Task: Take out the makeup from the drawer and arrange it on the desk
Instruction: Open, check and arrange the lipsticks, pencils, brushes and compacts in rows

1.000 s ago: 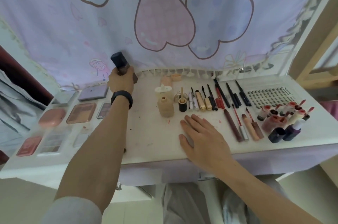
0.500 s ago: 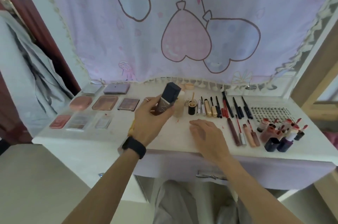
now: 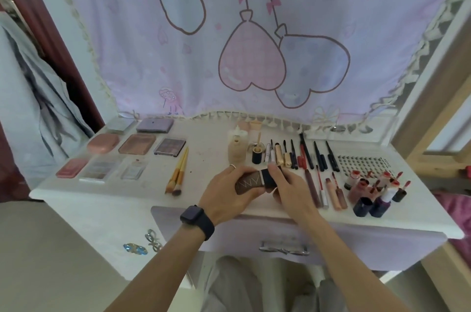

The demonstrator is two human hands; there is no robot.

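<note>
Head view: our left grip (image 3: 226, 197) clasps the brown body of a dark foundation bottle (image 3: 248, 185). Our right grip (image 3: 289, 190) now curls round its black cap. Half a second ago that hand lay flat on the table (image 3: 206, 156), while the left alone held the bottle aloft.

The bottle has come down and tipped onto its side, carried just above the table's front edge and clear of everything laid out. Just beyond the grip stands a beige foundation bottle (image 3: 236, 152). To the grip's left lie two makeup brushes (image 3: 178, 171), with the palettes (image 3: 137, 144) farther left. To its right run rows of pencils (image 3: 305, 156) and lip glosses (image 3: 331, 192). The drawer (image 3: 331, 240) sits below the grip.

We judge the new two-handed hold to mean uncapping, or a hand-over before placing. This piece is out of the drawer but not yet arranged.
</note>
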